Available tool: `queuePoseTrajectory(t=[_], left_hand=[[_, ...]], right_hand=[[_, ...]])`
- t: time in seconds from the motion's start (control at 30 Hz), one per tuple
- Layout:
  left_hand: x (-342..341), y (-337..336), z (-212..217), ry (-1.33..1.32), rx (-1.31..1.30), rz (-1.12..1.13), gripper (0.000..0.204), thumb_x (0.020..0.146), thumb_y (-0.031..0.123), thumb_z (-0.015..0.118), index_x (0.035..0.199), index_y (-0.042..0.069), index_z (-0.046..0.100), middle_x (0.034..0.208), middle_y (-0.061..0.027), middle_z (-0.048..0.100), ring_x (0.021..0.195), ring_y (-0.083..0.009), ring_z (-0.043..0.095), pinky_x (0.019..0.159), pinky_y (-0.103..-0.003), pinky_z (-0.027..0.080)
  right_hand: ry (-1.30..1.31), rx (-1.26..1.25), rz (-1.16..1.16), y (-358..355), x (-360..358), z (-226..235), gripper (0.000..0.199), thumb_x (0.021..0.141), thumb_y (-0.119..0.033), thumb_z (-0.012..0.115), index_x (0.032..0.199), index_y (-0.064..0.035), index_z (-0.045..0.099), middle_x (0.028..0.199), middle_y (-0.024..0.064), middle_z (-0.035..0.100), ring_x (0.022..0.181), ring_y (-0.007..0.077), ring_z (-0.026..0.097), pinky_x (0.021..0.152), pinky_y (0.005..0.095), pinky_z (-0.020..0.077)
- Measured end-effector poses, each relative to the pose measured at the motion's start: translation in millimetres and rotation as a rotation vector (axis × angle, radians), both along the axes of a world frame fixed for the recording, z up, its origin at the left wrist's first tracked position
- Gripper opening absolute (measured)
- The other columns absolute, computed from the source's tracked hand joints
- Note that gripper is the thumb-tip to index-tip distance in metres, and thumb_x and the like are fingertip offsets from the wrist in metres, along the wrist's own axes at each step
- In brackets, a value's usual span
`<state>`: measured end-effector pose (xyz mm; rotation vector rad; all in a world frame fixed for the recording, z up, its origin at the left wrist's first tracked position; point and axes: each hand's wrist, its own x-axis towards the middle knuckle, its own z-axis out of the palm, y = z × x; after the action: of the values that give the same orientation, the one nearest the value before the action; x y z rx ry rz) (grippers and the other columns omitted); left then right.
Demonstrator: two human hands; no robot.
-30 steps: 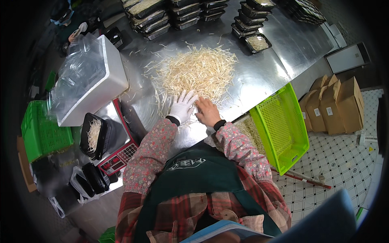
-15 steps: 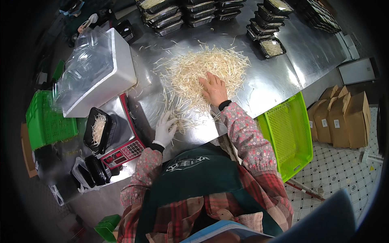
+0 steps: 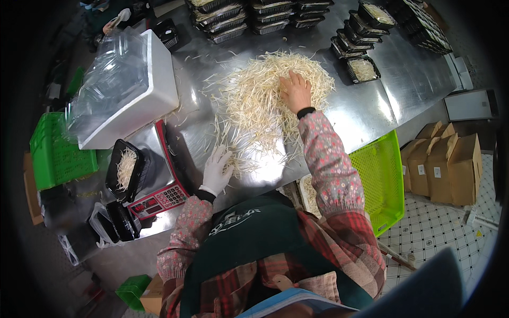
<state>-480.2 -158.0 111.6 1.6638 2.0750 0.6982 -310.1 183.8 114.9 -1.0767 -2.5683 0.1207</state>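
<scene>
A loose heap of bean sprouts (image 3: 254, 100) spreads over the steel table (image 3: 193, 138). My bare right hand (image 3: 296, 93) lies on the far right part of the heap, fingers spread. At the heap's near left edge, my white-gloved left hand (image 3: 216, 170) rests beside stray sprouts with its fingers apart. Left of that hand stands a red digital scale (image 3: 168, 197) with a lit display. A black plastic tray (image 3: 140, 177) sits on the scale, partly filled with sprouts.
Stacks of filled black trays (image 3: 228, 34) line the far edge, with another stack (image 3: 363, 70) at far right. A white foam box (image 3: 161, 79) holds clear lids (image 3: 108, 87). Green crates (image 3: 58, 153) stand at left, a lime crate (image 3: 389, 185) at right, beside paper bags (image 3: 445, 169).
My right hand has moved farther away and to the right across the heap. My left hand has barely shifted. The whole view has tilted slightly.
</scene>
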Motion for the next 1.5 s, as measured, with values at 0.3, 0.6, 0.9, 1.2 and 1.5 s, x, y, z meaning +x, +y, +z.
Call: queuePoseTrajectory(t=[0.3, 0.6, 0.9, 1.2, 1.5], left_hand=[[-0.6, 117.6, -10.8, 0.315, -0.06, -0.266, 0.051, 0.086, 0.031, 0.057, 0.136, 0.021, 0.05, 0.149, -0.0117, 0.035, 0.138, -0.035, 0.028, 0.107, -0.059, 0.022], [-26.3, 10.3, -26.9, 0.192, -0.092, -0.151, 0.035, 0.086, 0.028, 0.061, 0.121, 0.026, 0.063, 0.146, -0.0106, 0.039, 0.138, -0.0349, 0.027, 0.108, -0.059, 0.022], [-18.7, -9.5, 1.0, 0.026, -0.018, 0.024, 0.033, 0.085, 0.02, 0.064, 0.118, 0.014, 0.065, 0.143, -0.0118, 0.043, 0.135, -0.0359, 0.034, 0.11, -0.047, 0.028], [-24.9, 17.3, -4.3, 0.014, 0.096, -0.034, 0.039, 0.082, 0.016, 0.064, 0.121, 0.01, 0.06, 0.14, -0.0133, 0.045, 0.133, -0.0368, 0.037, 0.107, -0.046, 0.033], [-4.5, 153.9, -5.9, 0.226, 0.131, -0.309, 0.051, 0.088, 0.025, 0.056, 0.137, 0.017, 0.047, 0.149, -0.01, 0.036, 0.14, -0.0331, 0.026, 0.113, -0.049, 0.024]], right_hand=[[-0.123, -0.349, 0.491, -148.0, 68.9, -10.7, 0.043, 0.079, -0.035, 0.071, 0.119, -0.0221, 0.064, 0.147, 0.0035, 0.04, 0.139, 0.0312, 0.028, 0.11, 0.0555, 0.0226], [0.245, -0.537, 0.059, -113.8, 82.2, 0.1, 0.019, 0.084, -0.028, 0.065, 0.084, -0.0113, 0.072, 0.087, 0.0063, 0.071, 0.081, 0.0264, 0.065, 0.077, 0.0386, 0.0475], [0.048, -0.499, -0.27, -93.2, 19.7, -40.3, 0.021, 0.075, -0.033, 0.069, 0.073, -0.0123, 0.069, 0.074, 0.0111, 0.068, 0.071, 0.0314, 0.065, 0.065, 0.0429, 0.0505], [0.567, -0.967, -0.127, -109.2, 72.9, -27.6, 0.016, 0.081, -0.017, 0.073, 0.08, -0.0016, 0.069, 0.066, 0.0, 0.061, 0.06, 0.007, 0.053, 0.056, 0.0246, 0.0443], [0.455, -0.9, -0.214, -127.6, 130.0, -3.2, 0.014, 0.083, -0.016, 0.069, 0.09, -0.004, 0.067, 0.07, 0.0024, 0.064, 0.064, 0.0171, 0.061, 0.06, 0.0303, 0.0483]])
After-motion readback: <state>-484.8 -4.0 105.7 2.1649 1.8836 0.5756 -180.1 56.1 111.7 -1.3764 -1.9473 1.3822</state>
